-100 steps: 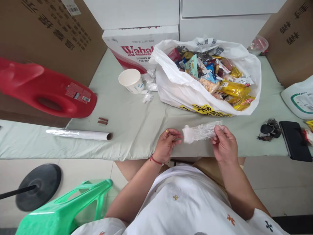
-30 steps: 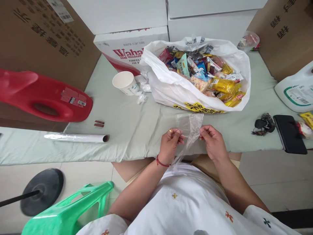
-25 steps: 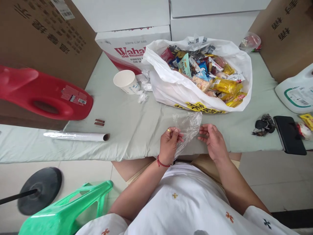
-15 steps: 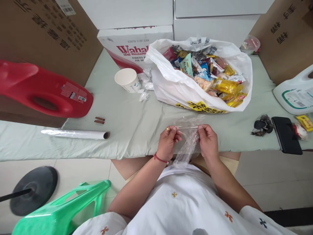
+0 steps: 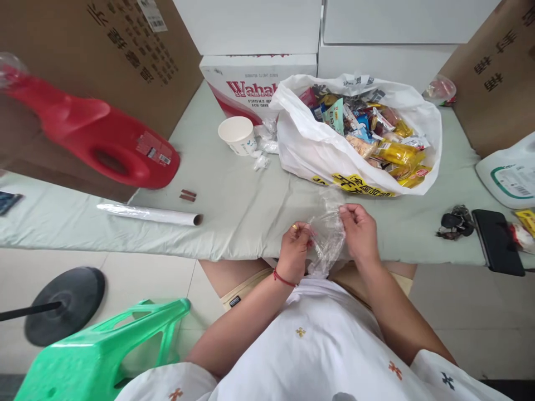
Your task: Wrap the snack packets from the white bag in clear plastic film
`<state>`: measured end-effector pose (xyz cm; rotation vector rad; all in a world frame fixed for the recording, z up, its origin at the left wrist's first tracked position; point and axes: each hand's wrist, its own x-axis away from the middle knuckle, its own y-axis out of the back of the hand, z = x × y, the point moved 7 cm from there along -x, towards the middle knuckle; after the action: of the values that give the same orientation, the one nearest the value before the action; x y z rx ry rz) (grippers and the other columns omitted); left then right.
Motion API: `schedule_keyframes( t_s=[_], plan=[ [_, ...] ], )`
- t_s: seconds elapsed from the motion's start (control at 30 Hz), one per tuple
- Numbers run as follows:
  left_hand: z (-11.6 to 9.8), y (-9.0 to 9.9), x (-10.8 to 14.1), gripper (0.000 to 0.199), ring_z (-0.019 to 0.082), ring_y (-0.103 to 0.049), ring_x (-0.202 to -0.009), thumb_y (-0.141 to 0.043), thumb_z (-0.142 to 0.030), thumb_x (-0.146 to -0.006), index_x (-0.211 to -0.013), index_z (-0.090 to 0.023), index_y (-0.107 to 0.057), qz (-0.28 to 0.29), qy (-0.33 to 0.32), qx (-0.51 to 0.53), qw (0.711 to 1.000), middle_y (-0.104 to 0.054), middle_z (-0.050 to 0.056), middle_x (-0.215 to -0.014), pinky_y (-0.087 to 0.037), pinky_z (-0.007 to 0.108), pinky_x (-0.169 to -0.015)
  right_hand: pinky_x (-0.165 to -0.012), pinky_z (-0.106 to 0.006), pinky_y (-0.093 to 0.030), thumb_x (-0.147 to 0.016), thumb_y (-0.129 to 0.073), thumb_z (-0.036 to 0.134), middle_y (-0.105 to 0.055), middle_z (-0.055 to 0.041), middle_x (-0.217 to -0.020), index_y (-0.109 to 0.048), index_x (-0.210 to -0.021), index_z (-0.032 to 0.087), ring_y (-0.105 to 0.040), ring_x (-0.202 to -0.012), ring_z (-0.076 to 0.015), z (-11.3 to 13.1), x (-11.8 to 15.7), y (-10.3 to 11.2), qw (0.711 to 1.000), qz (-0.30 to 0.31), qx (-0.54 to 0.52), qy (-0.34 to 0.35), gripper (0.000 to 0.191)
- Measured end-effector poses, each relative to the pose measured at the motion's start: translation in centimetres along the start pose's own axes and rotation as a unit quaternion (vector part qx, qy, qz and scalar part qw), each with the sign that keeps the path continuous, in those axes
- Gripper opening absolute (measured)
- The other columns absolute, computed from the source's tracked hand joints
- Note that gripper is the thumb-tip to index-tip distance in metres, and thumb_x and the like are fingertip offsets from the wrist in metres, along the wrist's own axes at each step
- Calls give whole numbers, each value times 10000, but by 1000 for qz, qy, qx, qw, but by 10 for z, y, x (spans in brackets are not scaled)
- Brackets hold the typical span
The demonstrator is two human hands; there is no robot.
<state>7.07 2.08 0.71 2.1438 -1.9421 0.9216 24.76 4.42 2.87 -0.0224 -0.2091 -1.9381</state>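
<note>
A crumpled piece of clear plastic film (image 5: 328, 236) hangs between my two hands at the table's front edge; its lower end falls toward my lap. My left hand (image 5: 296, 248), with a ring and a red bracelet, pinches the film's left side. Its right side is gripped between thumb and fingers of my right hand (image 5: 358, 228). Whether the film is a bag or a sheet I cannot tell. Just beyond the hands stands a white plastic bag (image 5: 301, 150) filled with wrapped snacks (image 5: 363, 133).
On the left are a paper cup (image 5: 236, 136), small clear plastic bundles (image 5: 267, 139), a film roll (image 5: 150, 214), brown strips (image 5: 188, 195) and a red jug (image 5: 112, 145). Keys (image 5: 455, 223), a black phone (image 5: 497, 239) and a white jug (image 5: 510, 172) lie right. A green stool (image 5: 83, 356) stands below.
My hands have shifted from holding the film's edge stretched level to holding it bunched, the left hand slightly lower than the right. The whole view has shifted, showing more of the left side.
</note>
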Motion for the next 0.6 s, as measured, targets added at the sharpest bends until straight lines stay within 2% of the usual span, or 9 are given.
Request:
schedule_keyframes(
  t_s=[0.07, 0.13, 0.2, 0.3, 0.37, 0.43, 0.53, 0.6],
  plan=[
    [2, 2, 0, 473, 111, -624, -733, -877, -540, -711, -800, -206, -555, 8, 24, 42, 999, -643, -27, -772, -500, 219, -655, -446, -239, -314, -740, -804, 661, -526, 64, -592, -639, -902, 222, -384, -488, -104, -8, -12, 7, 994, 25, -82, -66, 496],
    [1, 2, 0, 502, 93, -608, -641, -870, -567, -722, -832, -214, -531, 6, 24, 61, 998, -616, -49, -740, -466, 203, -577, -410, -226, -312, -689, -825, 725, -533, 61, -577, -644, -914, 224, -400, -474, -104, -13, -14, 11, 984, 41, -121, -124, 578],
    [-1, 3, -2, 484, 79, -573, -571, -832, -579, -777, -854, -222, -515, -13, -5, 59, 998, -595, -65, -719, -421, 197, -522, -415, -230, -395, -729, -732, 830, -639, 8, -658, -672, -974, 225, -526, -536, -139, -18, -2, 10, 972, 62, -133, -182, 656],
    [-7, 0, -3, 423, 81, -562, -556, -752, -575, -868, -852, -228, -510, -24, -77, 28, 996, -596, -63, -720, -443, 218, -542, -502, -284, -544, -795, -561, 921, -762, -79, -897, -718, -1045, 229, -677, -736, -209, -23, 31, 1, 956, 107, -128, -240, 752],
    [-11, -2, -3, 384, 92, -581, -568, -708, -566, -909, -862, -231, -526, -20, -122, -12, 992, -605, -56, -734, -468, 238, -572, -567, -313, -584, -772, -621, 900, -770, -86, -938, -745, -1002, 225, -684, -783, -220, -25, 49, -3, 955, 127, -117, -239, 724],
    [-13, -2, -4, 357, 100, -600, -572, -677, -554, -937, -871, -235, -533, -18, -142, -47, 989, -615, -50, -745, -464, 248, -572, -651, -325, -598, -705, -784, 795, -764, -66, -906, -758, -918, 213, -668, -787, -206, -24, 58, -5, 963, 145, -97, -206, 620],
    [-12, 4, -10, 343, 96, -552, -501, -651, -530, -960, -851, -241, -502, -36, -117, -52, 991, -576, -66, -668, -397, 248, -509, -772, -313, -589, -641, -912, 626, -748, -23, -857, -746, -850, 201, -649, -791, -168, -19, 54, -2, 976, 143, -94, -138, 502],
    [-10, 8, -15, 341, 84, -488, -442, -652, -506, -960, -835, -241, -478, -43, -70, -34, 996, -506, -88, -595, -339, 239, -469, -751, -304, -593, -623, -922, 612, -721, -1, -813, -710, -805, 197, -634, -748, -147, -20, 49, 4, 975, 119, -122, -144, 501]
  ],
)
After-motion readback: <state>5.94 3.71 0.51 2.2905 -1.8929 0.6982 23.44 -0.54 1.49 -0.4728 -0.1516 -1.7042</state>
